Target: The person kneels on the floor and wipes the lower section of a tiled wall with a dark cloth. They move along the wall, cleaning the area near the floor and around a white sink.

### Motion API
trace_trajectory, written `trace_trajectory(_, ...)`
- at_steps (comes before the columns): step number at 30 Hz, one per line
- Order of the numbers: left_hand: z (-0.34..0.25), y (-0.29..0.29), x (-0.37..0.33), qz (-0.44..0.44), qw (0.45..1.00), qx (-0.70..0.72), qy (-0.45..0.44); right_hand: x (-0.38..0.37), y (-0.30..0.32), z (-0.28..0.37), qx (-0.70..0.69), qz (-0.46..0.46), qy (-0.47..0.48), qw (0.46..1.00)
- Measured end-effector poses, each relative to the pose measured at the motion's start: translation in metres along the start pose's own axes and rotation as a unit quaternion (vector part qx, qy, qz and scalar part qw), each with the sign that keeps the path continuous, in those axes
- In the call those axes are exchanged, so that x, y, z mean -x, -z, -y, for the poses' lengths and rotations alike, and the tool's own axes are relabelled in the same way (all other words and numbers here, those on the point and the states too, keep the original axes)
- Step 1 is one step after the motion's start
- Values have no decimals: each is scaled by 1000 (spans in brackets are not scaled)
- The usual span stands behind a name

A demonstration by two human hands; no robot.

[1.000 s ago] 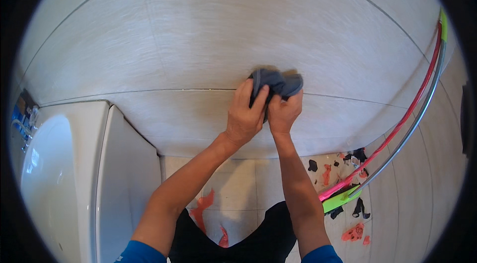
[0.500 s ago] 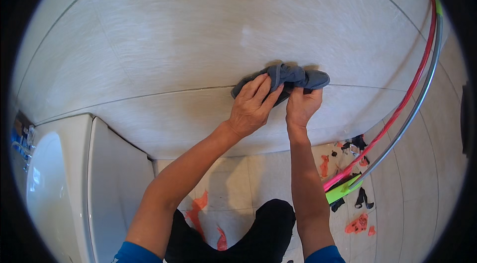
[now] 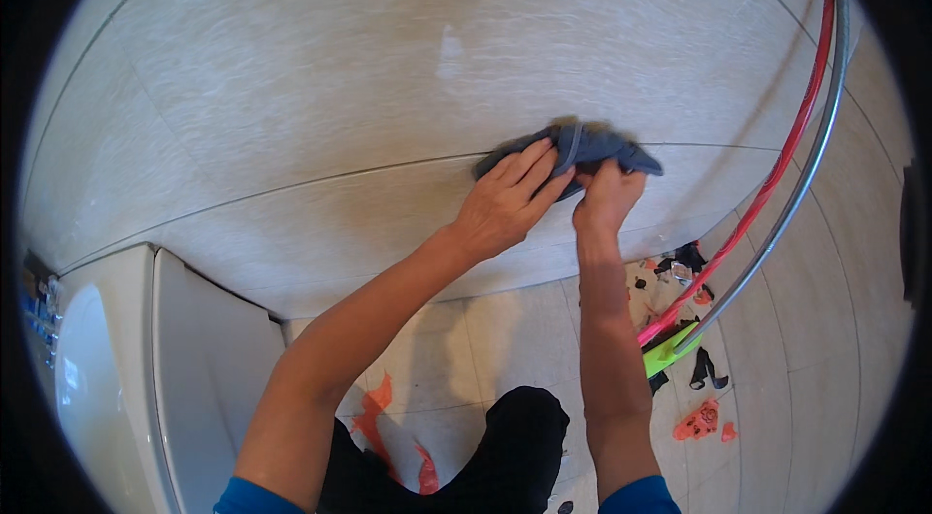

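Note:
A bunched dark grey-blue cloth (image 3: 597, 147) lies against the pale tiled wall (image 3: 340, 77), across the horizontal joint between two tiles. On its left part my left hand (image 3: 505, 208) presses with the fingers laid over the fabric. My right hand (image 3: 610, 198) is closed on the lower right part, its fingertips partly hidden in the folds. A raised fold or hem runs up the cloth's middle between the hands.
A white basin (image 3: 107, 359) on a cabinet (image 3: 209, 359) stands at the left. At the right lean a red pole (image 3: 777, 184) and a grey pole (image 3: 801, 194), with a bright green piece (image 3: 670, 351) at the bottom. Orange-red scraps (image 3: 697, 420) and black scraps (image 3: 707, 373) litter the tiled floor.
Both hands and the cloth have shifted slightly to the right along the wall. The cloth's right end now tilts downward. My view has also shifted a little.

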State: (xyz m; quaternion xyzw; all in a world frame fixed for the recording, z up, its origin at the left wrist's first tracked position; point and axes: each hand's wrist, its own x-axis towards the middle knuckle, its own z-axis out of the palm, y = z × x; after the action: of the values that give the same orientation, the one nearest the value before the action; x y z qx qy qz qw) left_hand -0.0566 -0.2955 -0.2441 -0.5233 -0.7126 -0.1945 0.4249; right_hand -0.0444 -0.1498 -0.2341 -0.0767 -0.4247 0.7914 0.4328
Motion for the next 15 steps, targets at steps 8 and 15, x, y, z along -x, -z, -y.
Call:
trace_trajectory(8, -10, -24, 31, 95, 995, 23, 0, 6, 32, -40, 86, -38, -8, 996)
trace_trajectory(15, -18, -31, -6, 31, 999, 39, -18, -38, 50, -20, 98, -75, 88, 988)
